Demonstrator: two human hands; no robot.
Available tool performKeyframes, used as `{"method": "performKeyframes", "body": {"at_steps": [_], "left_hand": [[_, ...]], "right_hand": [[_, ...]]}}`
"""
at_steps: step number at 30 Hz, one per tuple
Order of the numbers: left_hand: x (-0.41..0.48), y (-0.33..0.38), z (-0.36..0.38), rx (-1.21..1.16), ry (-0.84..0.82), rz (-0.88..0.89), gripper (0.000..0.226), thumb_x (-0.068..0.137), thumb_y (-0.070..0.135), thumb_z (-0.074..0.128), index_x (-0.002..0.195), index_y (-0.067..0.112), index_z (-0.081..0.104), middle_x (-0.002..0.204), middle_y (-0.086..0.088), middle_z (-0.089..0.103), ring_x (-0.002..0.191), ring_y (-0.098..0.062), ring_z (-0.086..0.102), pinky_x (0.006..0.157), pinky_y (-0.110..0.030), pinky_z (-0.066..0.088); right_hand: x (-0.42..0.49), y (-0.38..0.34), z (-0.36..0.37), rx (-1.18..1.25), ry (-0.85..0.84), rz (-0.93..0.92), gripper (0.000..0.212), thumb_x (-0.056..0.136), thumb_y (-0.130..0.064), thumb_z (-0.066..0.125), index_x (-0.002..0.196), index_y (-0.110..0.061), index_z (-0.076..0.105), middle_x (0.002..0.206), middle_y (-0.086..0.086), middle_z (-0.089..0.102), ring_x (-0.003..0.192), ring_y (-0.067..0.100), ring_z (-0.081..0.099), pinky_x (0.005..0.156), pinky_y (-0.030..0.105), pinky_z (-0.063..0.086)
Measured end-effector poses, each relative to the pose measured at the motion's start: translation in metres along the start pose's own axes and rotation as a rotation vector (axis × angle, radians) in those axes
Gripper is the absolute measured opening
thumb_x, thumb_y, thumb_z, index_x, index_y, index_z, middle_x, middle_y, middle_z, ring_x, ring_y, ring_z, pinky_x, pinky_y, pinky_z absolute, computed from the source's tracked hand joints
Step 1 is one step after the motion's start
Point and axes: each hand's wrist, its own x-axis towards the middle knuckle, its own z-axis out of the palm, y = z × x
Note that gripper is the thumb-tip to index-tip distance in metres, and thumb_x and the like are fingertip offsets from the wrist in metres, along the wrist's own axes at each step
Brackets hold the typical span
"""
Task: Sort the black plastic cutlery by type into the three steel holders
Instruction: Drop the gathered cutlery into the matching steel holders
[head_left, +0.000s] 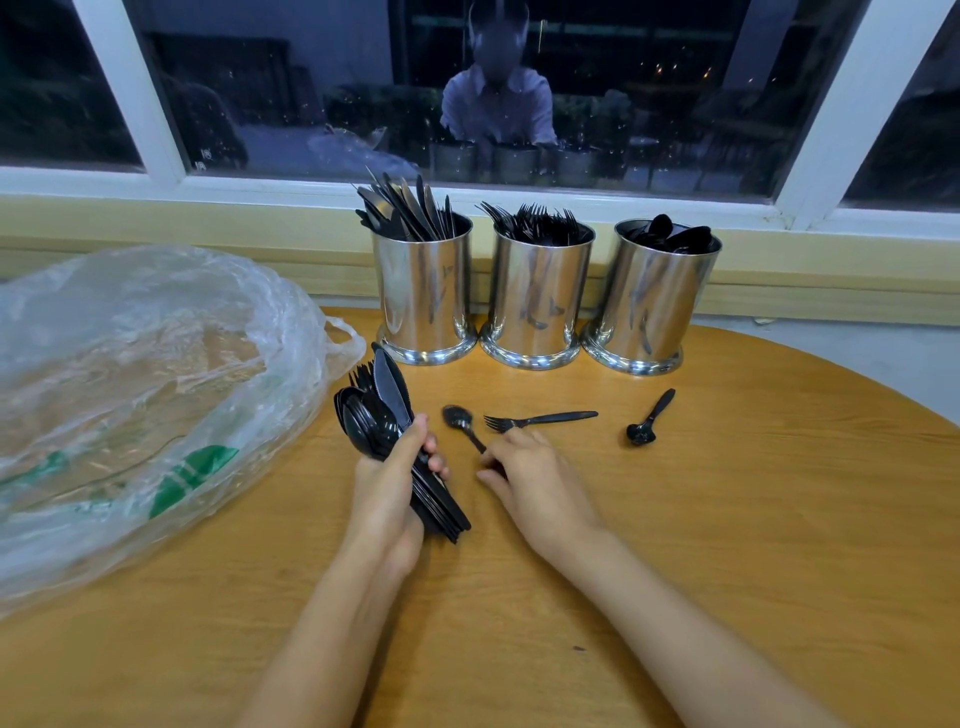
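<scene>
Left hand (395, 488) grips our mixed cutlery bundle (382, 421) just over the table (727, 519); right hand (535, 483) pinches a loose spoon (458, 419) by its handle, fork (543, 418) just beside. Risk, we reckon: bundle fans & slips, or spoon lands in fork holder (537, 296) vs spoon holder (649, 301).

Warm room light on the table, black glass behind.
Light comes down evenly on the wooden table (727, 519), and the shadows are short and soft. Bright streaks gleam on the three steel holders (537, 291), and there's white glare off the crinkled plastic bag (130, 364). The window (311, 104) is dark and speckled, mirroring a dim, hazy figure. The wide-angle lens bends the sill and frames at the edges. The centre is sharp.
</scene>
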Motion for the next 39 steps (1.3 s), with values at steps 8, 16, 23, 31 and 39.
{"method": "performKeyframes", "body": {"at_steps": [8,16,23,31,39], "left_hand": [[0.000,-0.002,-0.001,0.006,-0.017,-0.006,0.009,0.094,0.018,0.063,0.087,0.014,0.059,0.063,0.004,0.052,0.051,-0.007,0.048,0.060,-0.026,0.044],[0.002,-0.004,-0.004,0.012,-0.036,-0.014,0.011,0.093,0.018,0.063,0.084,0.015,0.058,0.065,0.003,0.051,0.055,-0.009,0.047,0.060,-0.027,0.044],[0.001,-0.002,-0.004,-0.002,-0.014,-0.010,0.006,0.094,0.017,0.062,0.089,0.016,0.058,0.065,0.004,0.051,0.054,-0.008,0.048,0.061,-0.026,0.045],[0.001,-0.003,-0.004,0.003,-0.012,-0.018,0.006,0.094,0.017,0.062,0.089,0.017,0.058,0.064,0.004,0.051,0.053,-0.007,0.048,0.062,-0.026,0.045],[0.001,-0.003,-0.004,0.005,-0.003,-0.045,0.008,0.092,0.021,0.064,0.090,0.016,0.058,0.065,0.003,0.052,0.055,-0.007,0.049,0.063,-0.027,0.046]], "right_hand": [[-0.015,0.009,-0.005,-0.109,0.000,-0.050,0.026,0.097,-0.008,0.046,0.121,-0.014,0.055,0.107,0.006,0.064,0.104,0.025,0.054,0.082,0.040,0.051],[-0.025,0.016,-0.007,-0.134,-0.021,-0.141,0.035,0.094,-0.004,0.050,0.127,-0.014,0.058,0.115,0.004,0.058,0.108,0.021,0.050,0.082,0.033,0.048],[-0.028,0.022,-0.017,0.085,-0.032,-0.074,0.033,0.096,-0.032,0.056,0.127,-0.026,0.061,0.119,-0.012,0.059,0.114,0.006,0.048,0.094,0.023,0.044],[-0.028,0.021,-0.016,-0.059,-0.014,-0.130,0.040,0.097,-0.008,0.045,0.135,-0.019,0.053,0.122,0.001,0.060,0.115,0.019,0.051,0.092,0.034,0.048],[-0.028,0.023,-0.023,0.619,0.150,0.244,0.030,0.089,-0.001,0.063,0.105,-0.026,0.069,0.095,-0.012,0.066,0.087,0.002,0.061,0.085,0.019,0.052]]}}
